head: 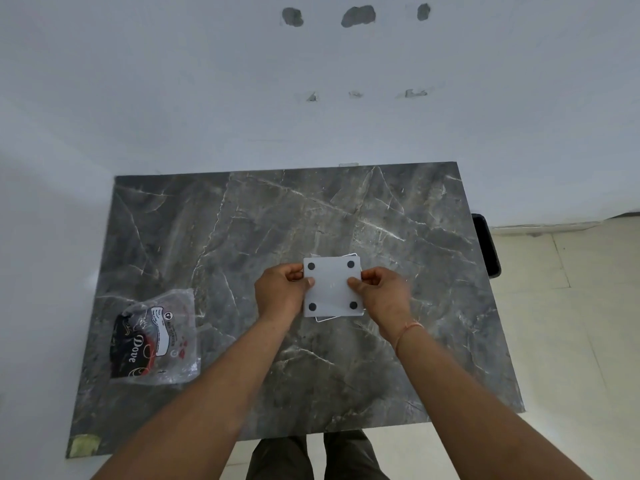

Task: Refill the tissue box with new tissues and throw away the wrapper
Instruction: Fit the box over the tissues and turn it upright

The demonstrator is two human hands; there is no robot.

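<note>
A grey marbled desk [398, 209] stood against a white wall [173, 81] bearing grey chipped patches [357, 16] at 12 o'clock. A black bin [486, 244] (partly hidden) sat at 3 o'clock on pale floor tiles [571, 323].

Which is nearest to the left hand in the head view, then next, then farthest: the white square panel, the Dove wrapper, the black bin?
1. White square panel, held by the left hand.
2. Dove wrapper, on the table's left.
3. Black bin, beyond the table's right edge.
</note>
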